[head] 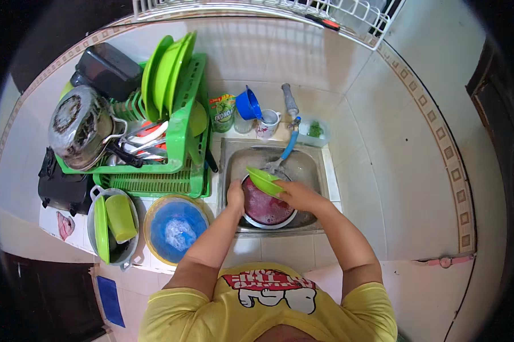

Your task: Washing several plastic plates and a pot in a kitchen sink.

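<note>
Inside the metal sink (233, 160) stands a round pot (267, 205) whose contents look reddish, with foam on top. My left hand (235, 197) is at the pot's left rim; its fingers are partly hidden, so its hold is unclear. A small lime-green bowl (263, 181) is tilted over the pot, held by its right edge in my right hand (294, 194). Water runs from the blue hose (290, 146) of the faucet (294, 123) just behind the bowl.
Left of the sink are a blue basin (158, 226) of soapy water, a grey pot (131, 252) with green dishes, and a loaded green dish rack (176, 164). Behind the sink stand a detergent pouch (223, 115), a blue dipper (247, 106), a mug (266, 128) and a clear plastic container (321, 139).
</note>
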Motion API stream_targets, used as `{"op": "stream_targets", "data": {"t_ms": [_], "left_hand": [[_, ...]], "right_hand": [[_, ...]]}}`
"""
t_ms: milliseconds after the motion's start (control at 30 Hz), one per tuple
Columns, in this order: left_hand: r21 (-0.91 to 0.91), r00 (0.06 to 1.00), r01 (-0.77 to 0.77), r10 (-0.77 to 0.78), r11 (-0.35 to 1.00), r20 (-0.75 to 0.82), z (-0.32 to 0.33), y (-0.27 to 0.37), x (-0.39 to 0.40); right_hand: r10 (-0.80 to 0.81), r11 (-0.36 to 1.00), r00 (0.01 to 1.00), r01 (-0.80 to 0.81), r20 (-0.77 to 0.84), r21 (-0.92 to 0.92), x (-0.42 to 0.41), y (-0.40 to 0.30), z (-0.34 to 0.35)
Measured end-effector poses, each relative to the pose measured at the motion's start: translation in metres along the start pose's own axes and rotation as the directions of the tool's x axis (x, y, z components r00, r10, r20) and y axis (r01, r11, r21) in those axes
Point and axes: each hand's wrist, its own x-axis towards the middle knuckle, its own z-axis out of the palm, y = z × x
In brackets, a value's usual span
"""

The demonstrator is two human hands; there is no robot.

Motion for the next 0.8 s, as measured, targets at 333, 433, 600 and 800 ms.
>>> {"op": "stream_targets", "data": {"t_ms": [333, 433, 600, 800], "left_hand": [[0.423, 0.973, 0.227, -0.184, 0.877, -0.142, 0.021, -0.074, 0.006], [0.507, 0.983, 0.180, -0.146, 0.843, -0.107, 0.001, -0.059, -0.003], [0.731, 0.995, -0.030, 0.087, 0.682, -0.040, -0.018, -0.066, 0.027], [0.926, 0.957, -0.146, 0.288, 0.348, 0.043, -0.020, -0.047, 0.021]], "right_hand": [[0.234, 0.573, 0.957, 0.008, -0.173, 0.820, -0.052, -0.014, -0.032], [0.208, 0.437, 0.954, 0.106, -0.216, 0.893, -0.055, -0.043, -0.042], [0.125, 0.230, 0.934, 0.300, -0.334, 0.926, -0.063, -0.080, -0.077], [-0.014, 0.093, 0.871, 0.490, -0.491, 0.866, -0.048, -0.144, -0.113]]}}
